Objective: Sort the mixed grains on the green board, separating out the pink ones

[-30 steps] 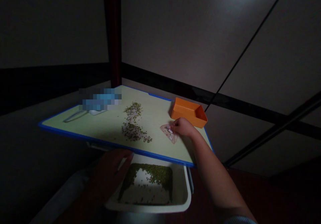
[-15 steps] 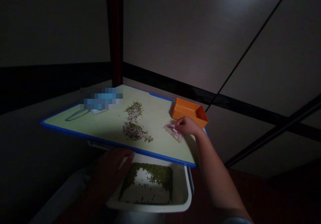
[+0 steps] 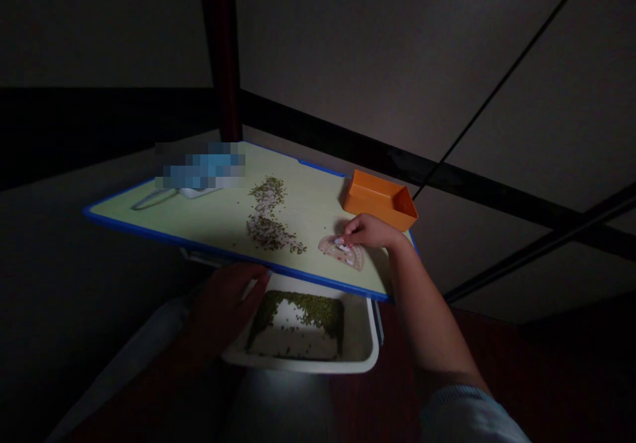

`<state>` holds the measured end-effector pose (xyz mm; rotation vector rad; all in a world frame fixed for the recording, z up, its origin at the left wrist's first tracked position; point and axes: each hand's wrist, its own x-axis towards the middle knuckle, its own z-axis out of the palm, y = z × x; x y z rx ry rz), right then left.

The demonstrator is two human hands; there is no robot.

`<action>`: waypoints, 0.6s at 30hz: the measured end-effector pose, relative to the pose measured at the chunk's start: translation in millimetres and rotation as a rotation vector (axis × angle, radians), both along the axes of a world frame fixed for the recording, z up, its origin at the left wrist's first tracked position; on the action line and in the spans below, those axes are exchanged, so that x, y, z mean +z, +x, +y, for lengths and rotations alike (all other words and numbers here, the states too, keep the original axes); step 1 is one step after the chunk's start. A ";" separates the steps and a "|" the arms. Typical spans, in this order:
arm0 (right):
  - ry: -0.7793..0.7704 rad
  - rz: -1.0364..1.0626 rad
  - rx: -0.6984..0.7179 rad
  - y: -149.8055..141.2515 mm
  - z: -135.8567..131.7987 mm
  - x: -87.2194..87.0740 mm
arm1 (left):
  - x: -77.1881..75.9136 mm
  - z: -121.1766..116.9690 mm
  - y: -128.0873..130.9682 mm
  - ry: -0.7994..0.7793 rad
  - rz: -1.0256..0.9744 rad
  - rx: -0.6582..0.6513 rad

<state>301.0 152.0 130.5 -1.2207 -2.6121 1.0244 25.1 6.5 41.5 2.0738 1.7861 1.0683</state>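
Clamps the right hand [image 3: 373, 231]'s grip on a protractor [image 3: 348, 257] near the orange box [image 3: 381, 208]. Has the left hand [image 3: 226, 304] by the surface [image 3: 308, 208]'s near edge, cannot tell its grip

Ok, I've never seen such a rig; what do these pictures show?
There is no robot: these are a person's bare hands, seen by one head-worn camera looking forward and down. Every picture comes from it. On the pale board lie green and whitish bits, a pinkish half-round piece like a protractor, and an open orange box; a blue item at left is pixelated. The right hand has its fingertips at the half-round piece; what they pinch is too small to tell. The left hand is in shadow by the board's near edge. Below is a white bin with green grains.
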 end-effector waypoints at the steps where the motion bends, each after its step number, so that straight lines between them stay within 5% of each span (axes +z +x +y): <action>1: -0.016 -0.001 0.008 -0.1 -0.1 -0.1 | 1.8 -0.6 0.7 -0.018 -0.001 -0.005; 18: -0.054 -0.086 0.072 -4.8 -5.5 4.0 | 9.5 -4.2 0.8 -0.163 -0.030 -0.018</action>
